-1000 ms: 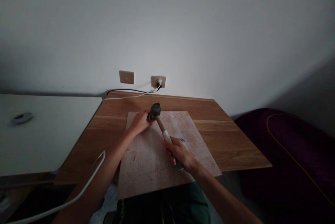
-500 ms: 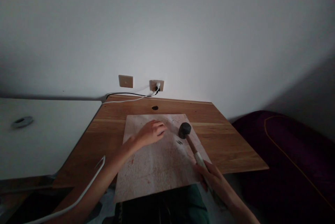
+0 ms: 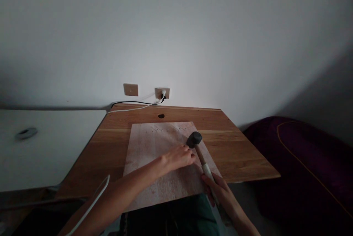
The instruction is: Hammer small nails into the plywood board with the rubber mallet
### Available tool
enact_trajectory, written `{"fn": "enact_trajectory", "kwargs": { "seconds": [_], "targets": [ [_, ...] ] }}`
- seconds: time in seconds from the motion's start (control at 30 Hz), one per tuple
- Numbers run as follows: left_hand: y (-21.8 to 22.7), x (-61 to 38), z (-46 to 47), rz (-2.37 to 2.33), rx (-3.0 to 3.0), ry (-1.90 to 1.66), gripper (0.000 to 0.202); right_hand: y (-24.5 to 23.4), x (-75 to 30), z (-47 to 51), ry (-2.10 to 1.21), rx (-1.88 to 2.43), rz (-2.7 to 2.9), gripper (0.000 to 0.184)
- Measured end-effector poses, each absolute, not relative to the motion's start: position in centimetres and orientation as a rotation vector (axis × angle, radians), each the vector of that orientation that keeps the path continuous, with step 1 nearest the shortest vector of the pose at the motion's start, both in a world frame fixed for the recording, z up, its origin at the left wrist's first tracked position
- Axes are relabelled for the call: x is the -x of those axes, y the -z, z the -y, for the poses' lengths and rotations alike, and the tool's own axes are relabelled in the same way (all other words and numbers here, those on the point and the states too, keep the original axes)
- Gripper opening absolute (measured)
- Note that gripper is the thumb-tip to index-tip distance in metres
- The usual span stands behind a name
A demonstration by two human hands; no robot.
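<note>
A mallet with a black head and a wooden handle is gripped by my right hand around the handle's pale lower part. Its head hovers over the right side of a pale wooden board. My left hand rests low over the board just left of the mallet head, fingers curled together. What these fingers hold, if anything, is hidden. Along the board's far part runs a row of small thin nails, several of them standing in the wood.
The board lies on a brown wooden table against a white wall. A wall socket has plugs in it, with cables trailing left. A white surface adjoins on the left; a dark purple rounded thing stands right.
My left hand has moved right and nearer to me, covering the spot where small dark slivers lay on the board. The mallet stays nearly in place in my right hand.
</note>
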State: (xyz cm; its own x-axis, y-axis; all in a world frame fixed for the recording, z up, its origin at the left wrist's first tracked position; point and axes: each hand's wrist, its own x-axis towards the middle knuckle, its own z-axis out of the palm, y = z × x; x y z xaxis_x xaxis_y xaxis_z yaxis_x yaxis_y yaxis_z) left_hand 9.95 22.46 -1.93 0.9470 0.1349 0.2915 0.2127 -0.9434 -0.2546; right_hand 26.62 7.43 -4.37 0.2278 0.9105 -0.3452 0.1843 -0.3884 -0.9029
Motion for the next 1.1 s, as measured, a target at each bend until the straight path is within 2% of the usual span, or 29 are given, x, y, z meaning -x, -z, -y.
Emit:
{"fn": "enact_trajectory", "kwargs": {
  "seconds": [0.27, 0.4, 0.47, 0.5, 0.87, 1.1],
  "targets": [
    [1.9, -4.7, -25.5, 0.565, 3.011, 0.496, 0.030, 5.1, -27.0, -7.4, -1.238, 1.676, 1.006, 0.059],
    [3.1, -0.1, -29.0, 0.952, 2.953, 0.808, 0.029, 5.2, -27.1, -7.3, -1.238, 1.663, 1.032, 0.058],
    [3.8, 2.0, -30.8, 1.412, 2.888, 1.293, 0.020, 5.3, -27.0, -7.2, -1.231, 1.675, 1.019, 0.059],
    [4.1, 2.8, -31.6, 1.486, 2.849, 1.340, 0.016, 5.4, -27.0, -7.2, -1.223, 1.685, 1.015, 0.060],
    [5.0, 3.3, -33.5, 1.582, 2.833, 1.379, 0.009, 5.1, -26.9, -7.4, -1.215, 1.684, 1.006, 0.061],
    [5.0, 3.4, -33.0, 1.543, 2.870, 1.333, 0.015, 3.9, -26.4, -7.4, -1.194, 1.749, 1.012, 0.061]
  ]
}}
